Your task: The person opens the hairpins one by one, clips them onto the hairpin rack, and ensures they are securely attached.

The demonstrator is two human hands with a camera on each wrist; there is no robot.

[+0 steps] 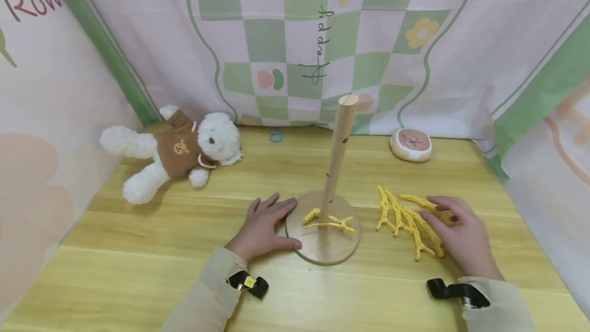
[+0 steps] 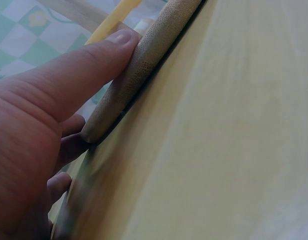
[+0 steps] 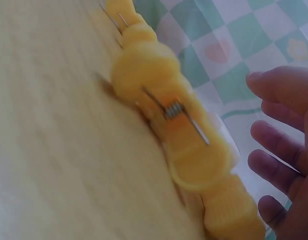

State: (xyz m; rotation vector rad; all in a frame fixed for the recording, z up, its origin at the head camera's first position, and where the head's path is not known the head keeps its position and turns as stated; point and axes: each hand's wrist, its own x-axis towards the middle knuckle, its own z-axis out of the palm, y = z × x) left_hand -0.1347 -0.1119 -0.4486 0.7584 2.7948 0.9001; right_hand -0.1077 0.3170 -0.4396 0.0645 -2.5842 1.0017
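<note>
A wooden pole (image 1: 337,152) with small holes along it rises from a round wooden base (image 1: 324,252). Thin yellow pieces (image 1: 329,223) show low down beside the pole. My left hand (image 1: 264,230) touches the base's left edge with fairly straight fingers; in the left wrist view the thumb (image 2: 101,60) rests against the rim. On the right lies a bunch of yellow branch-shaped pieces (image 1: 405,216). Over its right side hovers my right hand (image 1: 463,234), loosely bent. The right wrist view shows a yellow branch piece (image 3: 199,150) with a small metal coil, apart from the fingers.
A white plush toy (image 1: 182,150) in a brown top lies at the back left. Behind the base is a small blue ring (image 1: 276,137). A rounded white device (image 1: 412,144) with a pink top stands at the back right, before the patterned curtain (image 1: 309,40).
</note>
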